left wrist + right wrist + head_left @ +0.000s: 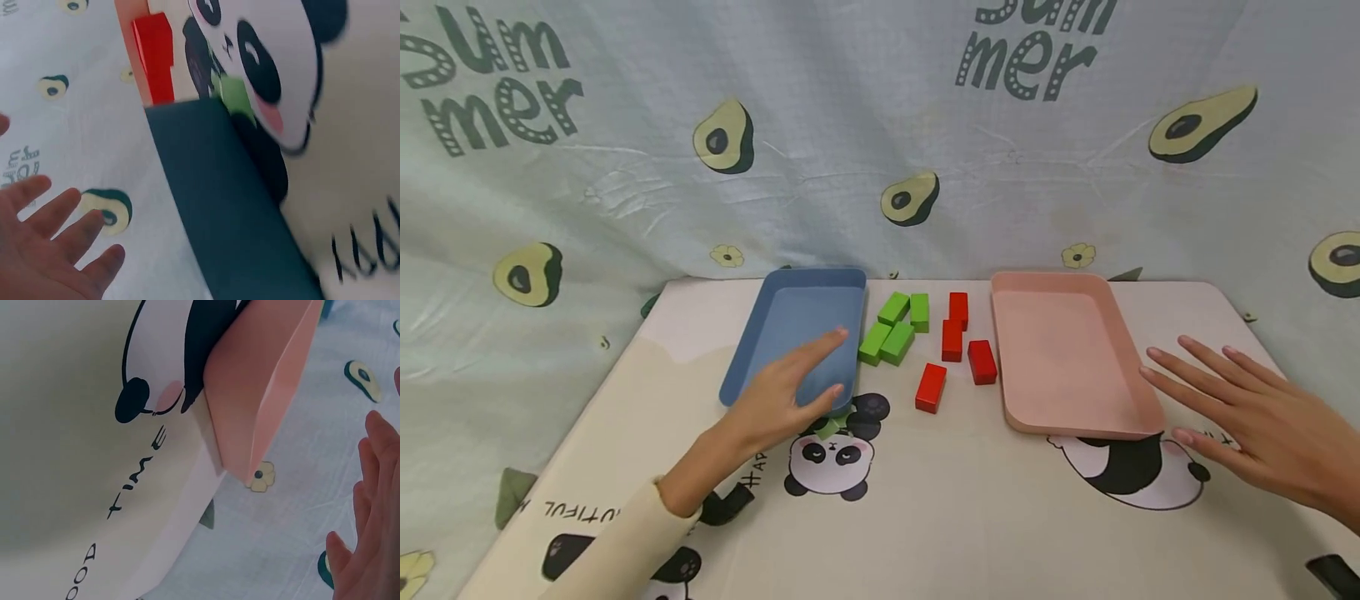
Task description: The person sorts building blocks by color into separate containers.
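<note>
My left hand (782, 392) hovers over the near side of a blue tray (808, 310), its fingers extended and holding nothing. In the left wrist view the same hand (53, 250) shows spread fingers beside the tray's dark outer wall (219, 200). My right hand (1255, 421) is flat with spread fingers, just right of a pink tray (1063, 350), and holds nothing. Several green blocks (897, 342) lie close together at the blue tray's right edge. Several red blocks (931, 388) lie loosely scattered between them and the pink tray.
Both trays stand toward the back of a table (962, 517) covered with a panda-print cloth. A hanging curtain (820, 125) printed with avocados rises behind the table's far edge. Dark straps show near both wrists.
</note>
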Action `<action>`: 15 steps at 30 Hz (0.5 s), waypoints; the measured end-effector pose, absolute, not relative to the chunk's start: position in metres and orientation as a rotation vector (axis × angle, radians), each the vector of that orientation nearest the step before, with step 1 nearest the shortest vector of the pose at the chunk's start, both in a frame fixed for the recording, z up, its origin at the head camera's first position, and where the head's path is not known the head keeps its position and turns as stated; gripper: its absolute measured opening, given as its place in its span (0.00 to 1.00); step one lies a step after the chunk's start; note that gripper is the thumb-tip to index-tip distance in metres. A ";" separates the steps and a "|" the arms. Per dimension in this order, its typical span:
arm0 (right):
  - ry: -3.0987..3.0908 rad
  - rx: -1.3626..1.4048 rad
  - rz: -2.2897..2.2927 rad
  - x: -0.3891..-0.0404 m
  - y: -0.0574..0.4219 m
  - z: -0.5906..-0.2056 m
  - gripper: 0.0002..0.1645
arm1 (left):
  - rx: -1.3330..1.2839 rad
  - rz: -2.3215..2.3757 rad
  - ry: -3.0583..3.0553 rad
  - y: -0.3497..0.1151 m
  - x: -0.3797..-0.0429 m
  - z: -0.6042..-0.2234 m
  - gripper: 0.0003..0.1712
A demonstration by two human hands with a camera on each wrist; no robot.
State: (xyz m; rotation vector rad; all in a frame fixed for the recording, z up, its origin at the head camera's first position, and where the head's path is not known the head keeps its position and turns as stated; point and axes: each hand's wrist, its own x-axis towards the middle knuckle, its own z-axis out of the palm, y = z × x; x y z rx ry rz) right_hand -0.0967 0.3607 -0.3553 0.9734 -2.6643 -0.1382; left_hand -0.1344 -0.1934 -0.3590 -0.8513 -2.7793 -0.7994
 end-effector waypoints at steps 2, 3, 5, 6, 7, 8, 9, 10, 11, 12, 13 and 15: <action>-2.672 0.975 -0.120 -0.099 0.361 -0.358 0.54 | -0.831 -0.921 -2.737 -0.186 -0.135 -0.362 0.36; -2.674 0.976 -0.110 -0.100 0.361 -0.359 0.54 | -0.825 -0.979 -2.713 -0.182 -0.135 -0.363 0.35; -2.679 0.983 -0.089 -0.104 0.361 -0.361 0.53 | -0.830 -1.078 -2.672 -0.175 -0.136 -0.365 0.33; -2.678 0.992 -0.079 -0.106 0.361 -0.362 0.52 | -0.836 -1.124 -2.656 -0.171 -0.137 -0.366 0.32; -2.673 1.001 -0.059 -0.107 0.361 -0.362 0.51 | -0.840 -1.165 -2.645 -0.167 -0.137 -0.368 0.32; -2.667 1.011 -0.036 -0.109 0.360 -0.363 0.51 | -0.845 -1.217 -2.632 -0.164 -0.138 -0.369 0.31; -2.664 1.017 -0.019 -0.111 0.360 -0.364 0.50 | -0.847 -1.268 -2.619 -0.160 -0.138 -0.369 0.31; -2.666 1.023 -0.002 -0.113 0.361 -0.365 0.50 | -0.845 -1.320 -2.609 -0.156 -0.139 -0.371 0.31; -2.669 1.024 0.018 -0.115 0.360 -0.365 0.49 | -0.841 -1.379 -2.595 -0.152 -0.140 -0.372 0.30; -2.678 1.020 0.038 -0.116 0.360 -0.366 0.49 | -0.836 -1.439 -2.580 -0.148 -0.140 -0.373 0.29; -2.693 1.010 0.054 -0.118 0.360 -0.367 0.49 | -0.826 -1.501 -2.561 -0.144 -0.141 -0.374 0.29; -2.741 0.974 0.081 -0.121 0.360 -0.370 0.48 | -0.806 -1.620 -2.520 -0.136 -0.143 -0.377 0.27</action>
